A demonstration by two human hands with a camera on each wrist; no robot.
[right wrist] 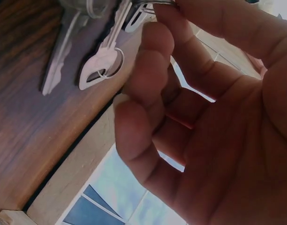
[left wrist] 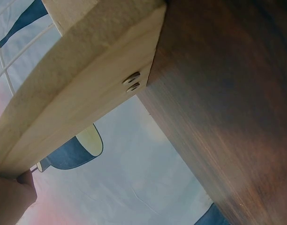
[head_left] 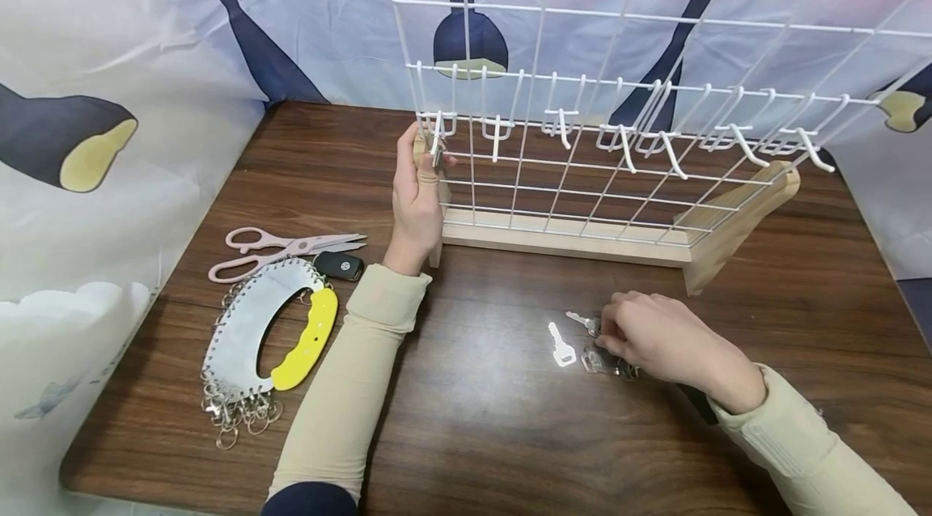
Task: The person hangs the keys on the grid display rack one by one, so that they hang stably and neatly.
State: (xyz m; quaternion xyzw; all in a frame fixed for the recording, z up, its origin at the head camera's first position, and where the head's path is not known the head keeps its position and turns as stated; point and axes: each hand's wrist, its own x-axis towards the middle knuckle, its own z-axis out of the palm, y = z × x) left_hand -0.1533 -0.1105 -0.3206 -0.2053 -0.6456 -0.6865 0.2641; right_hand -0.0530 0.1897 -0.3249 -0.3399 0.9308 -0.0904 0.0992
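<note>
Right hand (head_left: 662, 338) has its fingers pinching the key bunch (head_left: 600, 361) at four o'clock — I'd lift gently, clear of the silver key (head_left: 562, 345) beside it; left hand (head_left: 418, 209) grips the rack's wooden upright (left wrist: 87, 96), eleven o'clock

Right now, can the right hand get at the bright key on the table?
Probably yes: the bright key lies uncovered just left of the right hand, with nothing over it. The fingers seem to be pinching other keys, though, which may need releasing first.

passage: table (head_left: 466, 435) between sleeves (head_left: 353, 403) | blocked: rack (head_left: 568, 244) (hooks (head_left: 564, 132) jutting forward)
</note>
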